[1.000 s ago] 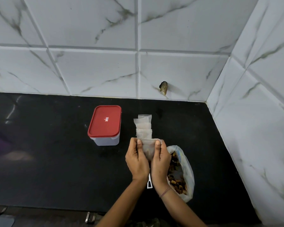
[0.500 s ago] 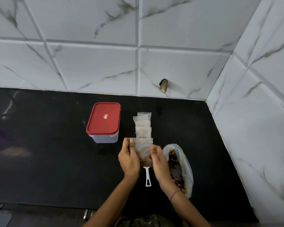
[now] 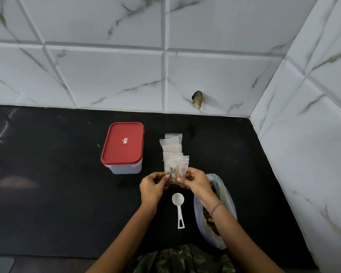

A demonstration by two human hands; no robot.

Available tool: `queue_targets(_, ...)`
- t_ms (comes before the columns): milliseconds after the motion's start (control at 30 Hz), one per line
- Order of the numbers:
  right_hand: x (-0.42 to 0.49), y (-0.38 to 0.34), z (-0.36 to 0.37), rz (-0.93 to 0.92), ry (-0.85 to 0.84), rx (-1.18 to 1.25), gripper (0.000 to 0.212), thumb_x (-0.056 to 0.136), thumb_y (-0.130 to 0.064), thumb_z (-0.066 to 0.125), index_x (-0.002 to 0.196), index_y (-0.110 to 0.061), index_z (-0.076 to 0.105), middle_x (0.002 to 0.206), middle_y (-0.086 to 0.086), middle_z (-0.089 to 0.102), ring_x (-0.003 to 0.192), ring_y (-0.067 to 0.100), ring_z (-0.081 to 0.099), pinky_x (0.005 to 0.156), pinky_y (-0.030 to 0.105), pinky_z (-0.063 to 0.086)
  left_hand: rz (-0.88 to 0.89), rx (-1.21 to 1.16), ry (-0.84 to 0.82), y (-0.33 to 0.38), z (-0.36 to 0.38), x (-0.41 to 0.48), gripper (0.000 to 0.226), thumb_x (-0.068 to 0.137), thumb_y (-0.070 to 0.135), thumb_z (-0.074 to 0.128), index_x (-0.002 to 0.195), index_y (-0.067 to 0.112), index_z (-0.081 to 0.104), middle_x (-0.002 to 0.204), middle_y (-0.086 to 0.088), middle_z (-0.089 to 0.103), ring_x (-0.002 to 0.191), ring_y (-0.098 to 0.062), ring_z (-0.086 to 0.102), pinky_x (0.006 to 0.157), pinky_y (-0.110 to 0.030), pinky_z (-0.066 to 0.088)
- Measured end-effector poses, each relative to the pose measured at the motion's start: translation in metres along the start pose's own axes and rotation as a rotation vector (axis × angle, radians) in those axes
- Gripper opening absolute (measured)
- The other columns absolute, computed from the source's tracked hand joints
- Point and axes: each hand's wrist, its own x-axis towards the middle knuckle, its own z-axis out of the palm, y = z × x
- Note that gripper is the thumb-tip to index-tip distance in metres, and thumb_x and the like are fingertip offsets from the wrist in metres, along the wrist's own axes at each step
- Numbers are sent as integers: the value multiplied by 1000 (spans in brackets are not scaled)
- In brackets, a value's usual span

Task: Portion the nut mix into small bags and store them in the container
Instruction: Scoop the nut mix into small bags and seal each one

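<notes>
The clear plastic box with the red lid [image 3: 122,146] is shut; beside it the left hand [image 3: 152,187] pinches the small clear bag of nuts [image 3: 176,166], the right hand [image 3: 195,182] too; both have slid lower, so it seems sealed.

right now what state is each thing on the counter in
container, closed, red lid on
held small bag, upright, part filled with nut mix, pinched by left hand and right hand
spare small bags, empty, lying flat, overlapping
scoop, empty, lying on the counter
big nut mix bag, open, nuts inside
</notes>
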Motion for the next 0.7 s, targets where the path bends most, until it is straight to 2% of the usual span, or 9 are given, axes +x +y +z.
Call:
queue_targets(33,5,-1,-1,-10,5,-73,22,78,-8,74,89,-23,63,90,3,69,87,16,68,81,35,57,-5,31,7,-2,1,4,12,85,14,70,96,8,72,85,-4,73,74,-15,72,66,-23,58)
queue_targets(100,14,-3,-1,-16,32,-203,30,74,-11,78,93,-24,59,83,-1,68,77,7,65,73,21,56,-12,100,22,-6,3,13,11,86,14,70,95,8,72,82,-3,73,71,-14,71,66,-22,58)
queue_targets(200,27,0,-1,20,73,-368,40,72,-14,81,103,-23,57,80,-2,65,71,2,58,57,8,44,-37,170,23,-13,7,25,10,87,13,68,96,9,71,82,1,71,72,-12,70,67,-20,57)
queue_targets(300,35,7,0,2,34,-518,38,78,-5,73,112,-13,58,70,-9,58,67,0,55,64,12,49,-31,236,2,-21,8,33,10,86,11,68,96,10,70,83,3,70,73,-8,68,65,-15,54)
queue_targets(367,38,11,1,-19,40,-600,38,82,-4,69,116,-12,55,68,-10,56,70,4,58,73,23,54,-14,258,-1,-26,9,36,9,85,12,70,94,11,70,85,0,70,73,-7,67,65,-14,53)
queue_targets(467,41,14,3,-15,86,-647,43,82,-7,68,119,-13,47,80,-4,61,77,10,62,74,28,55,17,315,1,-27,11,38,13,83,16,72,95,14,68,87,4,70,76,-3,65,70,-18,54)
queue_targets(533,41,15,5,-6,104,-654,48,83,-10,68,122,-14,41,90,-2,63,82,11,62,75,28,54,82,419,36,-25,11,36,24,84,22,71,107,19,63,92,11,66,85,-3,62,71,-19,50)
queue_targets(600,36,15,6,-33,155,-651,53,82,-10,69,125,-14,37,103,-1,57,91,12,60,80,25,52,196,538,90,-25,12,31,41,87,27,67,125,19,52,110,8,59,106,-9,55,76,-21,44)
queue_targets(700,28,19,11,-236,303,-806,48,81,-8,69,121,-10,42,119,5,45,104,16,52,85,23,48,420,665,129,-27,13,25,52,91,24,61,138,10,41,137,-4,45,127,-18,40,87,-22,42)
